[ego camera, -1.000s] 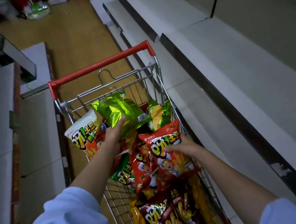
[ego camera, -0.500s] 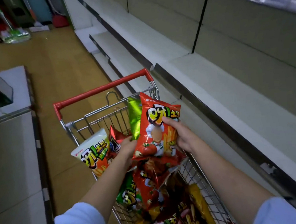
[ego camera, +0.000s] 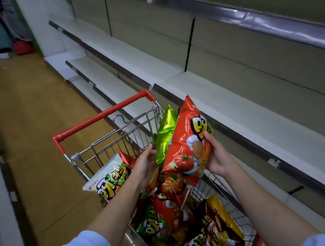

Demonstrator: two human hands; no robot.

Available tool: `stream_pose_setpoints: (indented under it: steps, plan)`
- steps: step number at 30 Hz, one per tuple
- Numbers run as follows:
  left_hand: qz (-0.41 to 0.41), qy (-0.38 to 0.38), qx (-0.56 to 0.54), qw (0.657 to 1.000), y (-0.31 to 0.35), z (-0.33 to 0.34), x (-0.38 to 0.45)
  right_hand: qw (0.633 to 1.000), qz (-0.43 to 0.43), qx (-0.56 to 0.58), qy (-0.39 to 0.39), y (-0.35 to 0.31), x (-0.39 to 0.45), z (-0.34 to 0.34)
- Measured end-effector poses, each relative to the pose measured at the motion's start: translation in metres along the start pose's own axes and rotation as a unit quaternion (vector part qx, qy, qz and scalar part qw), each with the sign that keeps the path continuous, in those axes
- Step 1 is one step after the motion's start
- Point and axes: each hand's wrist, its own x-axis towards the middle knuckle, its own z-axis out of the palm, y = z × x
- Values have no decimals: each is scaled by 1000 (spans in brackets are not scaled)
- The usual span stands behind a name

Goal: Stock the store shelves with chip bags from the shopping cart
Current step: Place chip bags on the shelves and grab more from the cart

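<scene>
Now both bags are up out of the shopping cart (ego camera: 108,150); a second ago the hands were down among the heap, one on each bag. View has swung toward the shelves (ego camera: 226,104), which run along the cart's right side and show nothing on them in the stretch visible. Judgement: pick is done, carry to shelf is the step in hand.

Red chip bag (ego camera: 187,140) — held above the cart's far right corner, tilted, top leaning toward the shelves. Right hand (ego camera: 216,160) grips its right edge, thumb over the print, fingers curled behind.

Green foil bag (ego camera: 165,134) — just behind the red one, touching it, standing near upright. Left hand (ego camera: 147,163) holds its lower end; fingers curl round it, though the exact grip is partly hidden by the red bag.

Around the cart: many more bags inside, red, green, dark and yellow. A white bag (ego camera: 109,176) leans over the cart's left rim. Red handle bar (ego camera: 100,115) at the far end. Wooden floor (ego camera: 26,117) to the left of the cart.

In the way: the cart's wire rim on the right, and the dark front lip of the shelf nearest it. Bags likely need lifting over both. Foil looks slippery; one-handed grips may slide.
</scene>
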Motion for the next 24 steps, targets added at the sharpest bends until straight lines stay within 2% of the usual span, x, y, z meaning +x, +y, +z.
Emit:
stream_pose_setpoints:
  steps: [4, 7, 10, 12, 18, 21, 24]
  plan:
    - [7, -56, 0, 998, 1, 18, 10, 997, -45, 60, -2, -10, -34, -7]
    - [-28, -163, 9, 986, -2, 36, 7, 995, -75, 59, 11, -20, -57, -13]
    - [-89, -274, -12, 957, -7, 58, 5, 992, -105, 53, 40, -30, -85, -25]
    - [-120, -279, 6, 953, -10, 76, 4, 990, -112, 43, 72, -35, -106, -38]
    - [-101, -273, 130, 948, -20, 128, -13, 970, -126, 16, 206, -36, -176, -89]
    - [-73, -279, 213, 934, -40, 155, -28, 956, -158, 24, 245, -31, -223, -115]
    - [-29, -269, 244, 931, -65, 188, -47, 939, -178, 5, 293, -22, -268, -136]
